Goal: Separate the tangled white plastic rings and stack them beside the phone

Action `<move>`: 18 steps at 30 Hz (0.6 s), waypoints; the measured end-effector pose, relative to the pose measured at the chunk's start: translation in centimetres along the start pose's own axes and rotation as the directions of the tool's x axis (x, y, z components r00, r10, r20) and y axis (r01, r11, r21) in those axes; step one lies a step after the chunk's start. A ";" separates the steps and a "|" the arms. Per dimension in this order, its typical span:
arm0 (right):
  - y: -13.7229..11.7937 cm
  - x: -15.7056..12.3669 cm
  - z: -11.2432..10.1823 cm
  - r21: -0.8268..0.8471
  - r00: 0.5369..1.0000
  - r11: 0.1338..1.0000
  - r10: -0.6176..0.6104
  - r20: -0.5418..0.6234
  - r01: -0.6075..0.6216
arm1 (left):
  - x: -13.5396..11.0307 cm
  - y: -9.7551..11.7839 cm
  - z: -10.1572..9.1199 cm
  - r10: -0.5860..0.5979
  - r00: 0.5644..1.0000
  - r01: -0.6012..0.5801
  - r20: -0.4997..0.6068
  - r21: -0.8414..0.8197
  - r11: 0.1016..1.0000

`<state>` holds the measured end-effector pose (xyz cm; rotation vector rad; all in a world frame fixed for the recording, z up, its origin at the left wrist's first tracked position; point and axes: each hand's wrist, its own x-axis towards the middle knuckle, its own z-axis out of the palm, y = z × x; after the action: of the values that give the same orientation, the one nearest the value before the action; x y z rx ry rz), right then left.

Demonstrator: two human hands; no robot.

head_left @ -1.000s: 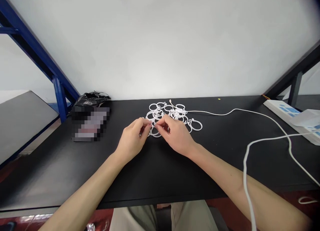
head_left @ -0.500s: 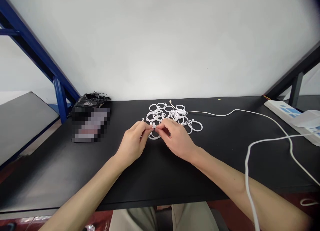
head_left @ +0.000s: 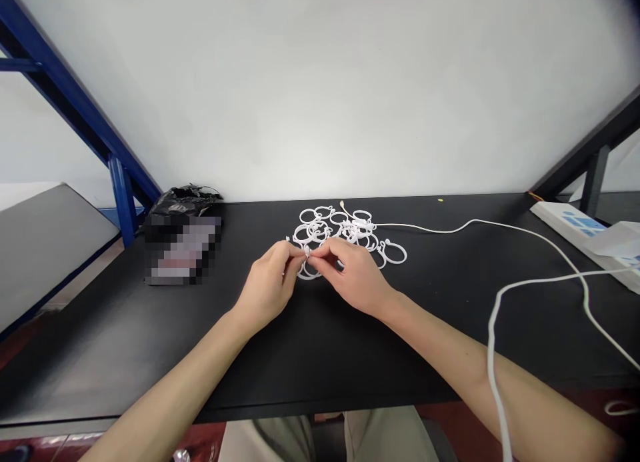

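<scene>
A loose heap of white plastic snap rings (head_left: 340, 227) lies tangled on the black table top (head_left: 125, 342), with one ring (head_left: 393, 253) lying at its right side. My left hand (head_left: 267, 282) and my right hand (head_left: 355, 275) meet at the heap's near edge. Their fingertips pinch a small white clasp (head_left: 307, 252) on one ring from either side. The fingers hide most of that ring, and the rings beneath my hands are partly hidden too.
A black plastic bag (head_left: 183, 202) and a pixelated flat item (head_left: 183, 249) lie left of the rings. White cables (head_left: 540, 282) cross the right side towards a white power strip (head_left: 565, 222). Blue metal frame (head_left: 120, 189) stands at the left.
My fingertips have drawn closer together onto the small clasp, and both hands sit nearer each other. The view has shifted slightly; the ring heap looks unmoved.
</scene>
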<state>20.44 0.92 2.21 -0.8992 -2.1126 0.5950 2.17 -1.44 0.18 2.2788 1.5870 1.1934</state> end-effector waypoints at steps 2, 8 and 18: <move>0.0 0.4 0.0 -0.068 1.000 0.998 -0.006 -0.030 0.004 | 0.5 -0.1 -0.2 -0.064 0.997 0.065 -0.050 0.034 0.997; 2.1 1.2 -0.3 -0.392 0.997 0.918 0.024 -0.072 -0.050 | 1.9 -1.8 -1.6 -0.311 0.916 0.343 -0.255 0.091 0.935; 3.6 1.6 0.5 -0.569 0.999 0.821 0.034 -0.041 -0.051 | 2.4 -5.5 -1.4 -0.454 0.872 0.484 -0.181 0.196 0.853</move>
<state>20.79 4.40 0.28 -1.2707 -2.2857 -0.0579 -2.44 2.59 -0.33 1.7767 2.2735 1.0787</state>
